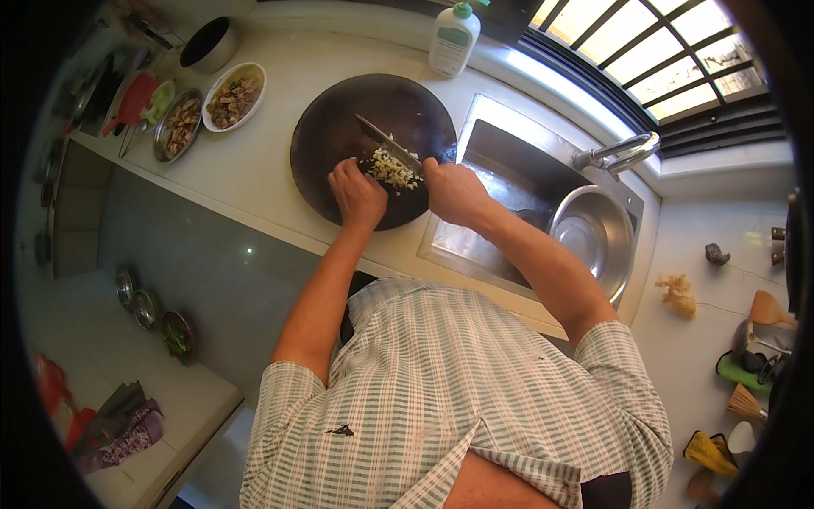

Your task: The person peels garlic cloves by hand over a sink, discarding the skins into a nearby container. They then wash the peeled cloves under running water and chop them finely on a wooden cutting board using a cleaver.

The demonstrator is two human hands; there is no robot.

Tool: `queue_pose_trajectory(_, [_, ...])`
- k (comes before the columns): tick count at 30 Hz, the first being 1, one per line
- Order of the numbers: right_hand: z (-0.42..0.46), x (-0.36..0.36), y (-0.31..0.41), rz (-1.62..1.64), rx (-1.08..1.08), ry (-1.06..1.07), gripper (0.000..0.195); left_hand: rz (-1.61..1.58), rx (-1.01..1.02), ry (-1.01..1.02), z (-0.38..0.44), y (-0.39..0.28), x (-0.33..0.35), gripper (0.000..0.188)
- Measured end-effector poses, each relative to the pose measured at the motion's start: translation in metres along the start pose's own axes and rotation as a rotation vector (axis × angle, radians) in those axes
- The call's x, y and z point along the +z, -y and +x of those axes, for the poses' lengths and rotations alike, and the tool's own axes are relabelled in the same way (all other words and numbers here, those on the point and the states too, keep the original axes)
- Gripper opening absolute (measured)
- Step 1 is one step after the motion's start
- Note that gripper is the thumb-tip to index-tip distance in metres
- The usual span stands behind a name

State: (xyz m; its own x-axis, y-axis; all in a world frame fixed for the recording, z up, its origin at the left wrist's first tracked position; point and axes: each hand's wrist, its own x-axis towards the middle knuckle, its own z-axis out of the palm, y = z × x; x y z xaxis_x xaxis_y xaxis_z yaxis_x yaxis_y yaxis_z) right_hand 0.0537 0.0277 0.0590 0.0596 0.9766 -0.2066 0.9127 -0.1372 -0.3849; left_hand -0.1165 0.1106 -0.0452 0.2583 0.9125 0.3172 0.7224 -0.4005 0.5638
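On a round dark cutting board [331, 165] lies a loose heap of chopped pale pieces that look like garlic [391, 170]. My right hand [456, 192] grips a kitchen knife [389, 141], its blade slanting to the upper left across the far side of the heap. The handle is hidden inside my fist. Beside the heap, at its left, my left hand [358, 194] rests on the board with bent fingers. Its fingertips point away from me, and whether they pinch any piece cannot be seen.
Right of the board is a sink [502, 156] with a faucet [617, 153] and a metal basin [588, 235]. A pump bottle [455, 39] stands behind. To the left are a white bowl [236, 95] and a metal dish [180, 124] of food, and a pot [210, 46].
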Motion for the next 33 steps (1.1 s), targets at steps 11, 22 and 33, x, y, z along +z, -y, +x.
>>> queue_pose_trajectory(11, [0.004,0.012,-0.009,-0.078,0.057,-0.045,0.015,-0.213,0.08,0.23,0.003,-0.006,0.012,0.03])
queue_pose_trajectory(22, [-0.009,0.015,0.02,0.117,0.209,-0.029,0.019,-0.317,0.028,0.119,0.01,0.016,-0.009,0.016])
queue_pose_trajectory(33, [-0.011,0.023,0.042,0.175,0.257,-0.038,0.019,-0.39,0.084,0.114,0.012,0.022,-0.012,0.01])
